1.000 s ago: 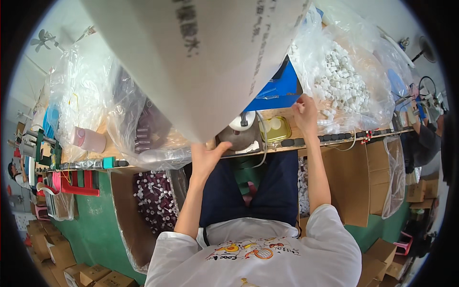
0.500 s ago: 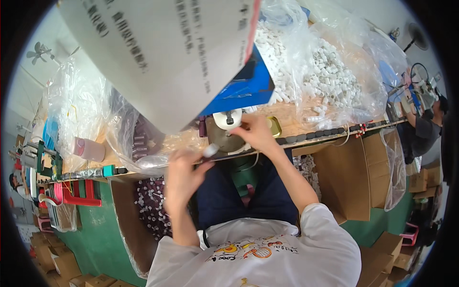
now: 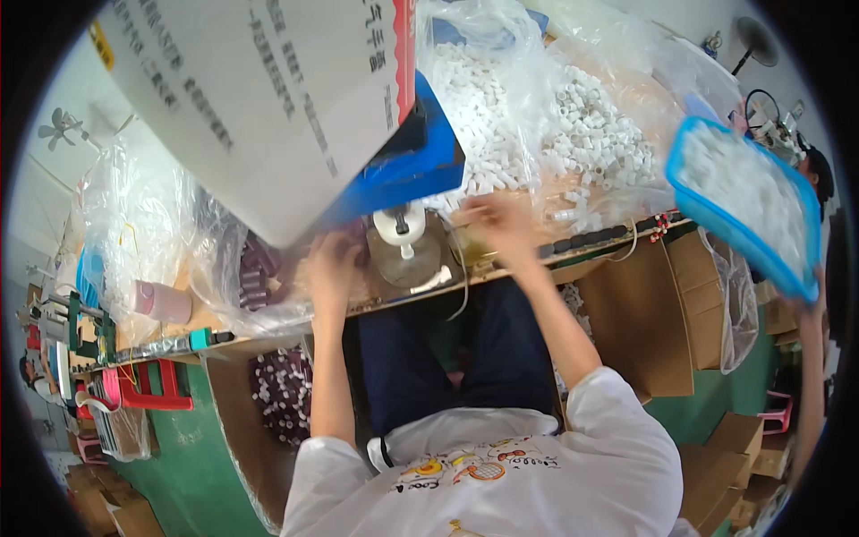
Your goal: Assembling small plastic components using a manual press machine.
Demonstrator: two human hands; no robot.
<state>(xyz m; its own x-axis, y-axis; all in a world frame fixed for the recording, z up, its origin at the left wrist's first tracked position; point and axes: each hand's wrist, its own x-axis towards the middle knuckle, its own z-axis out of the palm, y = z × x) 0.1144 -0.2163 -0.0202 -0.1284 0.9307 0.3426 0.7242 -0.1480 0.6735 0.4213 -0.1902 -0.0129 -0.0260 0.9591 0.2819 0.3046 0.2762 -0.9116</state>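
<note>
A blue bench press [image 3: 407,166] stands before me, with a white round head [image 3: 400,225] above a dark metal base [image 3: 386,267]. A small white piece [image 3: 433,279] lies on the front of that base. Smeared by motion, my left hand [image 3: 331,266] is over the bench just left of the press, beside the purple tubes [image 3: 256,273]. My right hand [image 3: 503,231], also blurred, is right of the press, near the edge of the heaped white caps [image 3: 595,134]. What either hand's fingers hold cannot be made out.
At right, a person's arm [image 3: 810,385] holds up a blue basket [image 3: 683,179] full of white pieces. A large printed sheet [image 3: 259,98] hangs over the press. Cardboard boxes [image 3: 649,331] stand below the bench; purple and white pieces [image 3: 282,394] fill one at left. A pink cup [image 3: 165,302] stands left.
My left hand has moved from above my lap up to the bench, and the white piece it held no longer shows. My right hand has left the press head, moving right. A blue basket has appeared.
</note>
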